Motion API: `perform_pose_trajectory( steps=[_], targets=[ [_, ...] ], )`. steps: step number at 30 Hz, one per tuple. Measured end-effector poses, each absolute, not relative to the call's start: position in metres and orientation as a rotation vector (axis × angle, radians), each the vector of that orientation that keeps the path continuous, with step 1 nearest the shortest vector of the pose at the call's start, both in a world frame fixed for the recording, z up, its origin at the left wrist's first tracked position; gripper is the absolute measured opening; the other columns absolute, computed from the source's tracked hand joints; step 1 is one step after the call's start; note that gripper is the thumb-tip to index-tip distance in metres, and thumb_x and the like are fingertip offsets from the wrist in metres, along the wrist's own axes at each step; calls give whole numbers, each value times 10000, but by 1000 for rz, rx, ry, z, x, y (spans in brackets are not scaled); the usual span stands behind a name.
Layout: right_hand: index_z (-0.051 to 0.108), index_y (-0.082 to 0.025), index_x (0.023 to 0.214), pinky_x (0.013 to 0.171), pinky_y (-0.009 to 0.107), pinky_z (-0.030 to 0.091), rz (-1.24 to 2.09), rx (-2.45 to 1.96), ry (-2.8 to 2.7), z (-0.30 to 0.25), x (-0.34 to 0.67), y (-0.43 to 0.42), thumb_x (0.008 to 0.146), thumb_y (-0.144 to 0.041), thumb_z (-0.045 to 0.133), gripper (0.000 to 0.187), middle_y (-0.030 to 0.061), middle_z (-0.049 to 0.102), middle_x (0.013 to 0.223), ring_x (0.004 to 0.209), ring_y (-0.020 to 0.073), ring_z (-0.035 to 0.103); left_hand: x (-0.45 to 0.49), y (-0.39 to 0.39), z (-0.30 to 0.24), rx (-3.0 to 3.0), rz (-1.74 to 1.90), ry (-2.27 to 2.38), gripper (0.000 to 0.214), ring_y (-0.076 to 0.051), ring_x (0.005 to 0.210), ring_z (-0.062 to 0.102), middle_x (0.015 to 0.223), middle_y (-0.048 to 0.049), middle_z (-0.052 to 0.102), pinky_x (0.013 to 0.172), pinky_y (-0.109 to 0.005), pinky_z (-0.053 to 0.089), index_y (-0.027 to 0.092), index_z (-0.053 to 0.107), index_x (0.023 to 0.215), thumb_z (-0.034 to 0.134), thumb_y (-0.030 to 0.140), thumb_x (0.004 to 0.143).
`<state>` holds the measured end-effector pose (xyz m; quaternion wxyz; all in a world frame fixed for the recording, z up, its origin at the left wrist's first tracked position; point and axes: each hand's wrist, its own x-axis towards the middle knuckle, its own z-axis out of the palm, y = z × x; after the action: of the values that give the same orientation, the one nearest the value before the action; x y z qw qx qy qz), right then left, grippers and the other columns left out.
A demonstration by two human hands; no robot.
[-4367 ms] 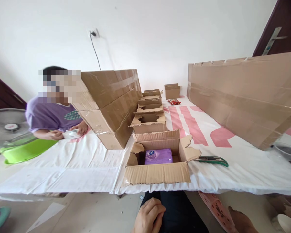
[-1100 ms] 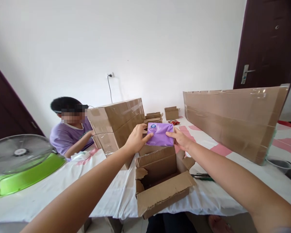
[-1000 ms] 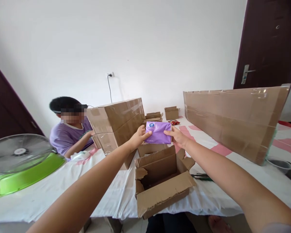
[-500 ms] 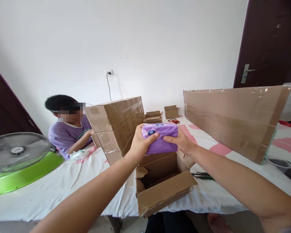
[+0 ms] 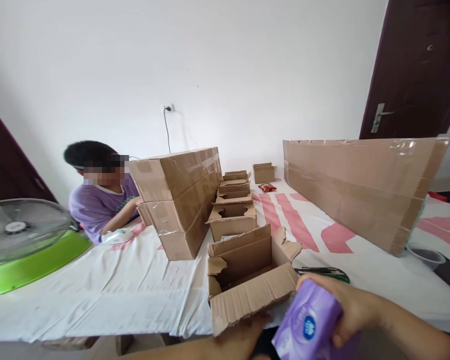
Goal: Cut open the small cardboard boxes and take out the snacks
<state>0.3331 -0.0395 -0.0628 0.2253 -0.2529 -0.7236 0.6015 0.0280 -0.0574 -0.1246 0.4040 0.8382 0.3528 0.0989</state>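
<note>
My right hand [image 5: 345, 307] grips a purple tissue pack [image 5: 307, 327] low in front of me, below the table edge. Its fingers curl over the top of the pack. My left hand [image 5: 243, 335] is under the front flap of the open cardboard box [image 5: 247, 272], mostly hidden in shadow; whether it touches the pack I cannot tell. The box stands at the table's near edge and looks empty inside. A green utility knife [image 5: 322, 271] lies just right of the box.
A row of small open boxes [image 5: 232, 205] runs back behind the near one. Stacked sealed cartons [image 5: 180, 195] stand to the left, a long carton [image 5: 360, 185] to the right. A person in a purple shirt [image 5: 97, 205] sits at far left by a fan [image 5: 22, 232].
Both hands held the purple pack high over the boxes; now it has come down and toward me, below the table's edge, held by my right hand.
</note>
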Motion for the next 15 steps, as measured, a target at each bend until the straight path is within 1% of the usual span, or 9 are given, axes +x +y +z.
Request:
perform_pose_trajectory(
  steps=[2,4,7,10,12,15],
  targets=[
    [552,-205,1099,839,333,499,1670,-730,-1916,-81,316,-27,434,-379,939,789,37,654,1048,990,255,626,20,-41,-130,2115,307,1230,463,-345,1171,579,1219,-107,665,1055,-485,398,297,589,1237,557,526,836],
    [543,-209,1087,813,328,506,1662,-706,-1820,-97,296,-13,441,-367,943,776,24,656,1007,956,240,635,9,-24,-129,2080,360,1479,417,-337,1121,598,1179,-122,665,1014,-495,415,257,575,1207,563,428,826],
    [528,-212,1095,855,369,508,1606,-632,-1723,-113,264,10,508,-363,928,726,32,670,1004,960,237,647,-9,3,-125,2061,459,1566,452,-287,1037,612,1112,-102,655,941,-446,457,238,511,1230,563,298,784],
    [534,-213,1073,899,408,509,1531,-595,-1669,-125,236,31,508,-380,932,712,42,676,1028,994,248,647,-26,22,-124,2036,516,1556,447,-264,974,621,1052,-85,651,905,-433,476,240,502,1220,551,262,776],
    [534,-220,1065,911,423,515,1476,-619,-1626,-134,221,43,488,-400,938,728,37,680,1040,1005,251,648,-34,27,-125,2027,530,1493,527,-267,1046,610,1147,-90,636,925,-427,473,259,471,1276,591,277,763],
    [522,-228,1074,940,445,509,1465,-619,-1554,-146,209,50,487,-414,937,742,45,682,1073,1022,261,652,-37,26,-123,2011,517,1373,767,-279,1144,581,1319,-95,572,939,-426,476,315,354,1403,688,316,713]
  ],
)
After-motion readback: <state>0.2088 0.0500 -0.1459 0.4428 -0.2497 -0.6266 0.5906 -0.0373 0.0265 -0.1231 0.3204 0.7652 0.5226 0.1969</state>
